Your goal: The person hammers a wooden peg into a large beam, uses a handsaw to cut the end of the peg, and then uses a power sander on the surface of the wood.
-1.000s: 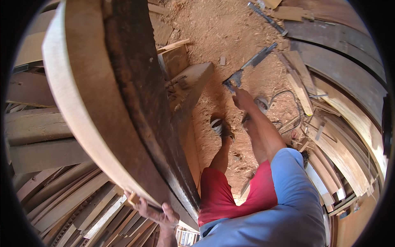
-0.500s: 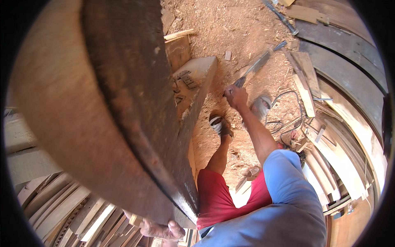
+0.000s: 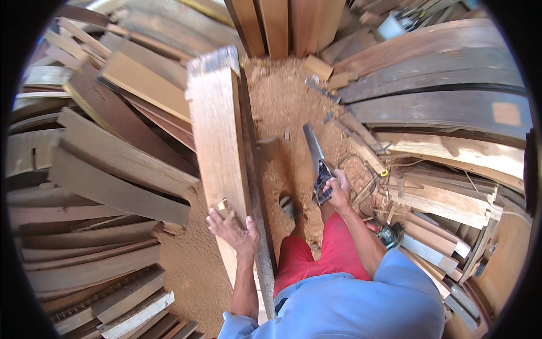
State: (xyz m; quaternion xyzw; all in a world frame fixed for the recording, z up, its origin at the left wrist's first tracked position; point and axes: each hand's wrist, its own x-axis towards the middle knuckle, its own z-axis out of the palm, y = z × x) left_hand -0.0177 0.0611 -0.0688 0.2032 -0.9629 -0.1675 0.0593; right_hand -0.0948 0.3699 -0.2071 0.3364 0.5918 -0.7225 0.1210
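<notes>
While our right hand (image 3: 337, 191) grips the saw (image 3: 314, 147), our left hand (image 3: 236, 233), its hold on the block (image 3: 224, 205) unclear, best steadies the board (image 3: 217, 147).

one left hand (image 3: 239, 236), one right hand (image 3: 340, 193), one handsaw (image 3: 314, 146), one hand-touched plank (image 3: 216, 135), dozens of boards (image 3: 429, 110), one green power tool (image 3: 390, 234)
</notes>
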